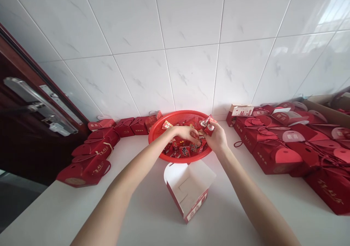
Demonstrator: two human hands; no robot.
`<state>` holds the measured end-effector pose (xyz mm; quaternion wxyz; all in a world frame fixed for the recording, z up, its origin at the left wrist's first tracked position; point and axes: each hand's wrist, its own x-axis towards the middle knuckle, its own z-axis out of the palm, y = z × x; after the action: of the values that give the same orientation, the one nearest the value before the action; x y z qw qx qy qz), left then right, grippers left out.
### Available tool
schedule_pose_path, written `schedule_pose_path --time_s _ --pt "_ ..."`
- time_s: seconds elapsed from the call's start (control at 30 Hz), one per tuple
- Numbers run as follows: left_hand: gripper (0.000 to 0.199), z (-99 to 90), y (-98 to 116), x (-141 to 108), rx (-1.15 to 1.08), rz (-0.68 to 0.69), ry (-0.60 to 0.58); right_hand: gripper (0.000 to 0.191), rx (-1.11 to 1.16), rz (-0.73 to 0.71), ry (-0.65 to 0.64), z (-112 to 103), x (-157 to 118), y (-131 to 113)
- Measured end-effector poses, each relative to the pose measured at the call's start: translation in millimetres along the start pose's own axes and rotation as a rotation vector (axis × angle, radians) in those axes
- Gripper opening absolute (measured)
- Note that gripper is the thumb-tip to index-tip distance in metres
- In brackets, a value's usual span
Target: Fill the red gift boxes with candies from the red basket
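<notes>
Basket: Red plastic basket (186, 115), on the table (147, 216) near the tiled wall (191, 74); holds loose wrapped packets (184, 151), mostly red.
Open box: Red-and-white box (197, 206), upright on the table on the near side of the basket, between the forearms; flaps spread, only bare pale cardboard visible inside. Contact with the basket rim cannot be told.
Right hand: Right hand (218, 136) above the basket's right side, fingers closed on red-wrapped packets (209, 126); exact count cannot be told.
Left hand: Left hand (188, 133) reaches over the basket, fingers curled down among the contents. A red item shows at the fingers; whether it is gripped cannot be told.
Left row: Closed red boxes (84, 171), lined along the table's left side and back toward the wall.
Right group: Closed red boxes (273, 158), packed close together on the table's right side.
Step in hand: Judged to be gathering packets from the basket; both hands engaged there.
Next move: Judged to call for a secure hold on the gathered packets, clearance over the basket rim, and the flaps left spread for access.
</notes>
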<state>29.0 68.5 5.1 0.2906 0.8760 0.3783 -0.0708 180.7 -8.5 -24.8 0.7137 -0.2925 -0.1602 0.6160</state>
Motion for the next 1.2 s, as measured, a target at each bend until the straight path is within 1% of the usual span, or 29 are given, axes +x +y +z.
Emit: schedule_pose_path --time_s 0.07,0.13,0.2,0.27,0.33,0.43,0.5,0.57,0.6,0.63,0.7,0.77,0.8,0.87,0.9,0.97,1.03,1.1,1.2 --pt "0.069 7.7 7.3 -1.4 0.047 0.002 -0.036 0.009 -0.002 -0.003 -0.007 -0.8 0.6 -0.3" --pt "0.081 11.1 11.7 -3.9 0.088 -0.009 -0.045 0.009 -0.011 0.000 -0.006 -0.5 0.2 -1.1" --pt "0.082 8.6 12.1 -6.9 0.135 -0.054 -0.037 0.008 -0.001 0.007 0.022 1.1 -1.4 -2.2" --pt "0.079 1.5 7.8 -10.2 0.183 -0.126 -0.011 0.006 0.028 0.011 0.056 3.5 -3.6 -3.0" --pt "0.075 -6.7 -1.1 -13.8 0.215 -0.216 0.075 0.007 0.052 0.012 0.076 6.0 -5.5 -3.2" --pt "0.071 -14.4 -19.3 -19.6 0.234 -0.325 0.247 0.007 0.057 0.007 0.076 8.3 -7.0 -2.5" --pt "0.075 -15.0 -29.7 -23.1 0.247 -0.356 0.330 0.007 0.058 0.005 0.071 8.8 -7.2 -1.6" --pt "0.082 -13.4 -34.4 -25.2 0.259 -0.353 0.386 0.007 0.058 -0.002 0.070 8.7 -7.0 -1.0" --pt "0.082 -12.1 -34.0 -25.4 0.262 -0.326 0.410 0.007 0.052 -0.008 0.066 8.4 -6.8 -0.8" --pt "0.077 -10.6 -31.7 -25.0 0.258 -0.275 0.422 0.007 0.040 -0.015 0.056 7.8 -6.5 -0.8" --pt "0.058 -6.3 -22.2 -21.5 0.232 -0.137 0.409 0.007 0.009 -0.025 0.027 6.2 -5.6 -1.2" --pt "0.040 0.9 -9.4 -14.9 0.189 0.021 0.328 0.008 -0.012 -0.030 -0.002 4.1 -4.2 -1.9" --pt "0.038 5.7 -3.1 -10.6 0.173 0.093 0.263 0.008 -0.015 -0.033 -0.010 3.1 -3.6 -2.2" --pt "0.045 17.2 7.2 -1.2 0.185 0.240 0.120 0.010 -0.015 -0.038 -0.018 1.6 -2.6 -2.9" --pt "0.048 23.2 10.7 3.4 0.217 0.286 0.073 0.011 -0.015 -0.038 -0.020 1.2 -2.3 -3.1" --pt "0.047 33.5 14.1 11.6 0.297 0.293 0.056 0.011 -0.008 -0.034 -0.016 0.8 -2.3 -3.4" --pt "0.045 39.8 14.3 17.8 0.341 0.234 0.093 0.011 -0.001 -0.033 -0.009 0.9 -2.7 -3.3" --pt "0.042 41.9 13.4 21.8 0.343 0.183 0.127 0.011 -0.005 -0.041 -0.007 1.2 -3.0 -3.0" --pt "0.032 39.3 12.1 24.2 0.314 0.142 0.163 0.011 -0.008 -0.042 -0.004 1.5 -3.3 -2.8"
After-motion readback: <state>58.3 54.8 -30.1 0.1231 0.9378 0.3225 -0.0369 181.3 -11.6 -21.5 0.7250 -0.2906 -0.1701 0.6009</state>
